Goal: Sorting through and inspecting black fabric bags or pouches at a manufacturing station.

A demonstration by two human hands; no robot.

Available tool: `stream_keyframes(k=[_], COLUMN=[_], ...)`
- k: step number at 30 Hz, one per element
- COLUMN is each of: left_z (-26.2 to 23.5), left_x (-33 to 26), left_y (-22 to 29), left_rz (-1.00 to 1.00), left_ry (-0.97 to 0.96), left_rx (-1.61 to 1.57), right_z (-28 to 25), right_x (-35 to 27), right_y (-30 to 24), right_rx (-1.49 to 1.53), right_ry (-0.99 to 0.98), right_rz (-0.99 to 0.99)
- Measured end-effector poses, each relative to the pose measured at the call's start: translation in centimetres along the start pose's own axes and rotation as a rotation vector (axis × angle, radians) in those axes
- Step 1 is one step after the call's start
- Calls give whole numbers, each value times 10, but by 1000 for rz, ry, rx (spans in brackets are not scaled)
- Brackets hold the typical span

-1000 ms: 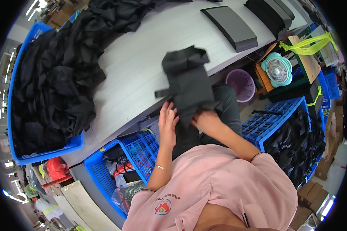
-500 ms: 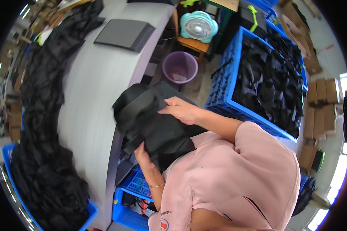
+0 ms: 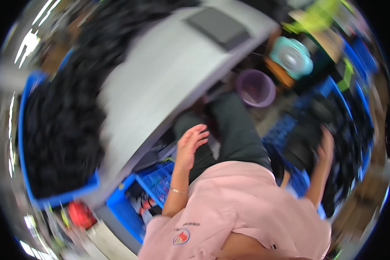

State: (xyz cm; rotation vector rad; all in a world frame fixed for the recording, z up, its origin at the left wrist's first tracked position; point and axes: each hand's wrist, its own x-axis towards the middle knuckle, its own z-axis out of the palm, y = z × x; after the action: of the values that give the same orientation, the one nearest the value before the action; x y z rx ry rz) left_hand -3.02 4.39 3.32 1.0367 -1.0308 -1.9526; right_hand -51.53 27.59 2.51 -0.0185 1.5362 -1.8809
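Note:
My left hand is held above my lap with its fingers apart and nothing in it. Over at the right, my right hand is at a black fabric piece that hangs across the near side of a large blue crate. My thumb side lies against the cloth; motion smears the fingers, but they appear to grip it. More dark fabric fills that crate.
A pale table bears a grey flat block and a long black fabric heap. A purple bucket and a turquoise fan stand beyond my knees. Another blue crate sits under the table's near side.
The black fabric piece has gone from before me to the right-hand crate with my right hand. My left hand has let go of it. The view has turned.

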Motion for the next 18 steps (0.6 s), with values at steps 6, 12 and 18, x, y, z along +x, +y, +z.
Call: stream_keyframes(k=[6,12,18], left_z=[-72,-164,-290], left_x=[-28,-49,-65], left_y=[18,73,232], left_rz=[123,470,960], left_ry=[259,741,1226], left_rx=[1,502,1415], right_z=[-171,-28,108], right_x=[36,88,84], right_y=[-85,18,55], right_rx=[-1389,-878,-1180], right_ry=[900,284,-71], right_rz=[-420,-437,-856])
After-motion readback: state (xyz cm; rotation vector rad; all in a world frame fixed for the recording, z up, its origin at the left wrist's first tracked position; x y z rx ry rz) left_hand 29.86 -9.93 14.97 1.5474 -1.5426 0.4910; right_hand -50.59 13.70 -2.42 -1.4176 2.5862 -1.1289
